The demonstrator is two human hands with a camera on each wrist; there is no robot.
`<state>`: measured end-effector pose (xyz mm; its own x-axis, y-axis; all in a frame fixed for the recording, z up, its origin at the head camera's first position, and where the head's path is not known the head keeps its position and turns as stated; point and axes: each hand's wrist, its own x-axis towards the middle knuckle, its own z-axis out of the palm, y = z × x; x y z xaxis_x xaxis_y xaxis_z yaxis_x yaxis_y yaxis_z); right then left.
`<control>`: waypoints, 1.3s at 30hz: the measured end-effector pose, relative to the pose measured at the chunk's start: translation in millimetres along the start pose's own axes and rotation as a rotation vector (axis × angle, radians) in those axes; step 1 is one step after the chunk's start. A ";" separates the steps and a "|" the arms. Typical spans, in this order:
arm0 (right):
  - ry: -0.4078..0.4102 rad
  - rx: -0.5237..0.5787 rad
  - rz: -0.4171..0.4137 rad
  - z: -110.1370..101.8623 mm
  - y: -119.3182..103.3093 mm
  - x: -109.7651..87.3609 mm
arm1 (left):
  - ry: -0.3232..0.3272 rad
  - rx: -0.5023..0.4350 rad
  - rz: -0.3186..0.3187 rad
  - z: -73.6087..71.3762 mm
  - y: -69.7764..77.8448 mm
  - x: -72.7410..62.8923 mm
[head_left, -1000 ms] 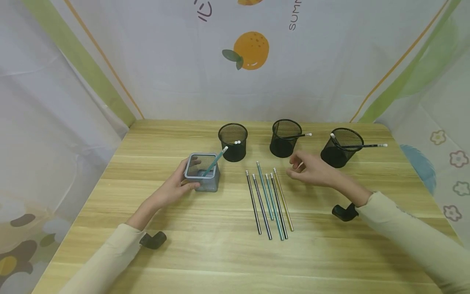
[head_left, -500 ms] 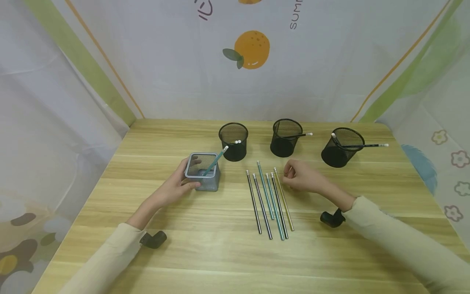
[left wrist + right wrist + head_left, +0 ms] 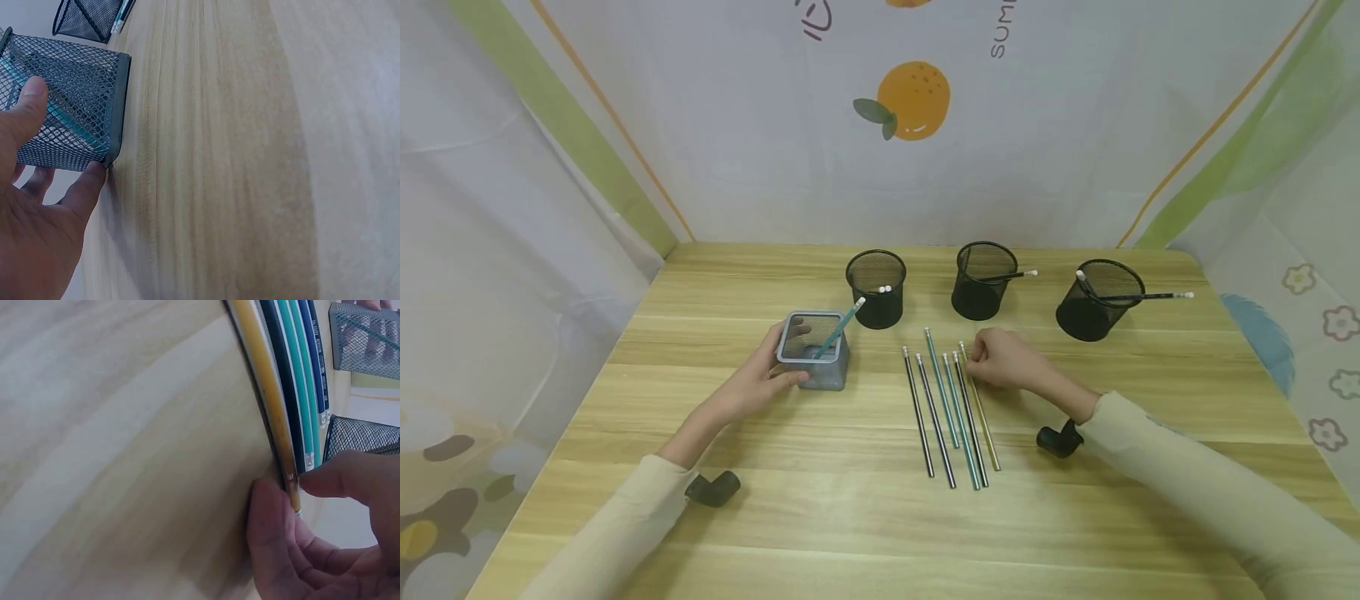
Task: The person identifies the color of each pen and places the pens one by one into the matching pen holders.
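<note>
My left hand (image 3: 748, 387) holds the square grey mesh pencil holder (image 3: 825, 377) at its left side, with the thumb in front and the fingers behind. A teal pencil (image 3: 844, 325) leans inside that holder, white eraser up. On the table to its right lies a loose row of pencils: dark ones (image 3: 919, 421), teal ones (image 3: 964, 425) and a yellow pencil (image 3: 986, 425) at the right end. My right hand (image 3: 1009, 360) pinches the yellow pencil (image 3: 270, 381) near its eraser end, thumb and fingertips on either side in the right wrist view.
Behind the row stand round black mesh cups: a left cup (image 3: 878, 308) with two white erasers showing, a middle cup (image 3: 976, 300) with a dark pencil leaning out, and a tilted-looking right cup (image 3: 1086, 317) with two pencils. A printed curtain (image 3: 760, 150) hangs behind the table.
My right hand has moved left and slightly down from beside the right cup to the yellow pencil, and its thumb and fingers have closed on it. The left hand stays on the grey holder.
</note>
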<state>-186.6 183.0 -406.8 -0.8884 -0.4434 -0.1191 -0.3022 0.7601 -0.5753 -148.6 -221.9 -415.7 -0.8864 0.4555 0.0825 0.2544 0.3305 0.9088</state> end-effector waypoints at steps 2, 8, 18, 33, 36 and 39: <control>-0.012 -0.021 0.012 0.1 -2.1 1.2 | 0.000 0.000 -0.004 0.1 0.6 -0.4; -0.053 -0.067 0.026 2.2 -7.4 5.4 | 0.004 -0.005 -0.002 0.2 0.4 -0.8; -0.105 -0.030 0.071 2.0 -6.0 7.8 | -0.002 -0.011 -0.011 0.2 -1.8 -0.7; -0.124 0.090 0.078 -13.3 -4.4 4.3 | -0.009 -0.015 0.001 -0.5 -3.1 -0.2; -0.104 0.108 0.054 -16.5 -4.7 2.9 | -0.007 -0.015 0.000 -0.5 -3.1 -0.3; -0.091 0.117 0.054 -20.2 -5.5 1.5 | -0.006 -0.015 -0.001 -0.4 -3.1 -0.4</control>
<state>-193.3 187.8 -387.6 -0.8657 -0.4488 -0.2218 -0.2082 0.7257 -0.6557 -149.2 -223.5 -418.4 -0.8846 0.4597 0.0791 0.2474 0.3187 0.9150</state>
